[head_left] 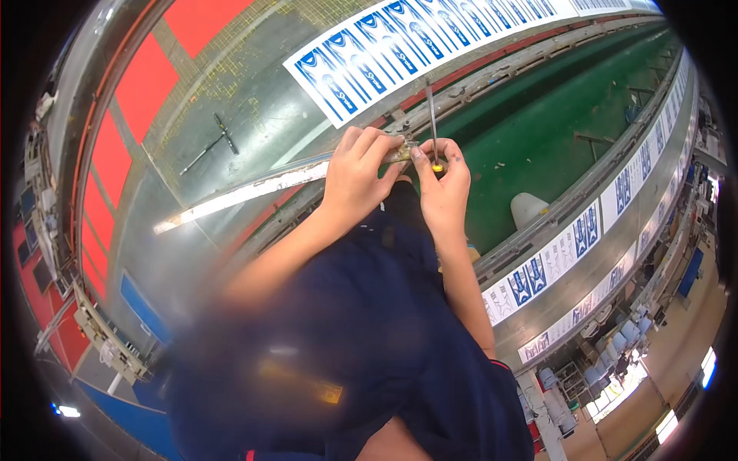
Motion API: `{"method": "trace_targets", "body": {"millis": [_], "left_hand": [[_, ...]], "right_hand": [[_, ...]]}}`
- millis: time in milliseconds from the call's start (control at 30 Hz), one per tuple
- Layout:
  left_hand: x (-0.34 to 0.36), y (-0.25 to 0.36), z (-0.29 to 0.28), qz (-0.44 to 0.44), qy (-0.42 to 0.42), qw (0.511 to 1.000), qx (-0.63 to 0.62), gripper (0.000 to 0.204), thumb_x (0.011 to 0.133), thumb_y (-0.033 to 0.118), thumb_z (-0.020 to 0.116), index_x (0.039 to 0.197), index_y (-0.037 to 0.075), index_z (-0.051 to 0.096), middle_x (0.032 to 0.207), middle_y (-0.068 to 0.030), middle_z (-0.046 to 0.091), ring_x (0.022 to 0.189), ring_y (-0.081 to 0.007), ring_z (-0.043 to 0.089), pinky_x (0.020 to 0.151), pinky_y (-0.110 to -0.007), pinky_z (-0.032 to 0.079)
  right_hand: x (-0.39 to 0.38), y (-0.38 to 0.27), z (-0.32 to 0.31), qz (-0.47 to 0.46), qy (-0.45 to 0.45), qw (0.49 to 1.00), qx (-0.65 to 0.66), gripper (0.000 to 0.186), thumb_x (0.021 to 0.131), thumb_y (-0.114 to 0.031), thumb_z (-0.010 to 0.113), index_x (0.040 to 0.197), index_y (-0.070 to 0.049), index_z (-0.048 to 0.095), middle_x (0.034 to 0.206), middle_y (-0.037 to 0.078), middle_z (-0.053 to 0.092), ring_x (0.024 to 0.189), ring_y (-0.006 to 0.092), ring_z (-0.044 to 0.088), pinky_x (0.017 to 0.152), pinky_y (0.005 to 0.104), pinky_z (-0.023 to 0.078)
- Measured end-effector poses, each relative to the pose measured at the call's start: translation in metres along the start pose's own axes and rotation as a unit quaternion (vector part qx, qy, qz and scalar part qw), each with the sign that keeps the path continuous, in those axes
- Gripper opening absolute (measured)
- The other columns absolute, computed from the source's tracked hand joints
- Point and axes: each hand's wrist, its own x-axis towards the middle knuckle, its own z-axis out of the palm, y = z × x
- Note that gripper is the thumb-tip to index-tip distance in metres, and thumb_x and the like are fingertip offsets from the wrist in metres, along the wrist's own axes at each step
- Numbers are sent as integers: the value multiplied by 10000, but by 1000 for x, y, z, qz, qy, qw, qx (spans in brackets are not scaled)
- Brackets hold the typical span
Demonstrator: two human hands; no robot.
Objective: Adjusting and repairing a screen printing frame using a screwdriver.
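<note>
My left hand [357, 177] is closed on the end of a long, scuffed white bar [231, 198] with a metal edge, which runs down to the left over the grey table. Beside it my right hand [442, 188] is closed, its thumb at a small metal fitting [409, 147] on the bar's end. It holds a thin metal-shafted tool [431, 107] with a yellow part [437, 167], shaft upright in the picture. Both hands' fingertips meet around the fitting; its details are too small to make out.
A grey table [192, 131] with red panels [146, 92] and a black cross-shaped tool [223, 131] lies left. Blue-printed sheets [369, 69] run along the top. A green-floored channel [523, 146] with a pale object [526, 207] separates it from another printed-sheet bench [569, 253] at right.
</note>
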Motion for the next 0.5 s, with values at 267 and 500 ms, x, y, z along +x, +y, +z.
{"method": "trace_targets", "body": {"millis": [267, 500], "left_hand": [[7, -3, 3, 10, 28, 1000, -2, 355, 756, 29, 826, 1095, 72, 733, 1027, -55, 689, 982, -308, 633, 826, -413, 555], [1, -7, 8, 36, 20, 999, -9, 401, 775, 78, 842, 1150, 71, 700, 1060, -77, 641, 1030, -326, 613, 882, -452, 528]], "right_hand": [[-11, -16, 28, -127, 186, 967, -120, 131, 986, -81, 781, 1013, 41, 740, 939, 88, 743, 779, 133, 651, 712, 301, 526], [-5, -22, 15, 32, 128, 991, -2, 148, 961, -89, 830, 947, 37, 754, 812, 2, 691, 744, 48, 563, 661, 239, 445]]}}
